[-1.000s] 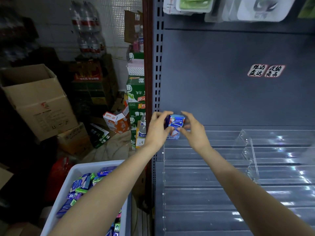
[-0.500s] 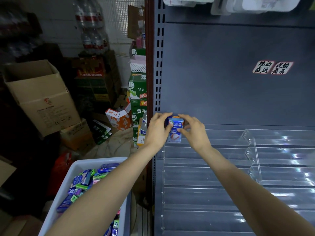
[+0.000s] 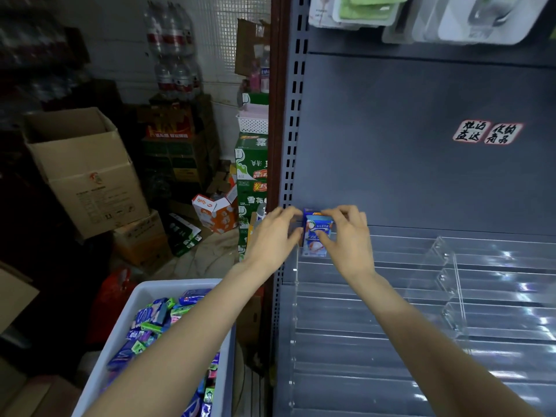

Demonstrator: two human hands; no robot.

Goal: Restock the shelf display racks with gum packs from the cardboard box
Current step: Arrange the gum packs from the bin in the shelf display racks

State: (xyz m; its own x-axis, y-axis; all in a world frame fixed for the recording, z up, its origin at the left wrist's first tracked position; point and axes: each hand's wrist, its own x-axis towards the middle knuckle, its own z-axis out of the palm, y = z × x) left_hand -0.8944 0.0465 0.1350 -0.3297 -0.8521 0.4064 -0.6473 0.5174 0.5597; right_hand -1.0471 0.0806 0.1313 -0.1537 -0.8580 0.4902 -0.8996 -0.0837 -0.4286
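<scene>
A blue and white gum pack (image 3: 316,236) stands upright at the far left end of the top tier of the clear acrylic display rack (image 3: 376,296). My right hand (image 3: 346,239) pinches the pack from its right side and top. My left hand (image 3: 275,236) holds it from the left with curled fingers. A white plastic bin (image 3: 126,320) at lower left is filled with several blue, green and purple gum packs (image 3: 153,323). The rack's other tiers hold nothing.
The grey metal shelf back panel (image 3: 406,145) carries two white stickers (image 3: 487,132). Packaged goods (image 3: 421,16) hang above. Left of the shelf post stand an open cardboard box (image 3: 84,167), green cartons (image 3: 251,176), bottled water packs (image 3: 171,55) and a clear rack divider (image 3: 445,284).
Both hands have lowered the gum pack slightly and pushed it back into the top left slot of the rack. The camera has tilted a little.
</scene>
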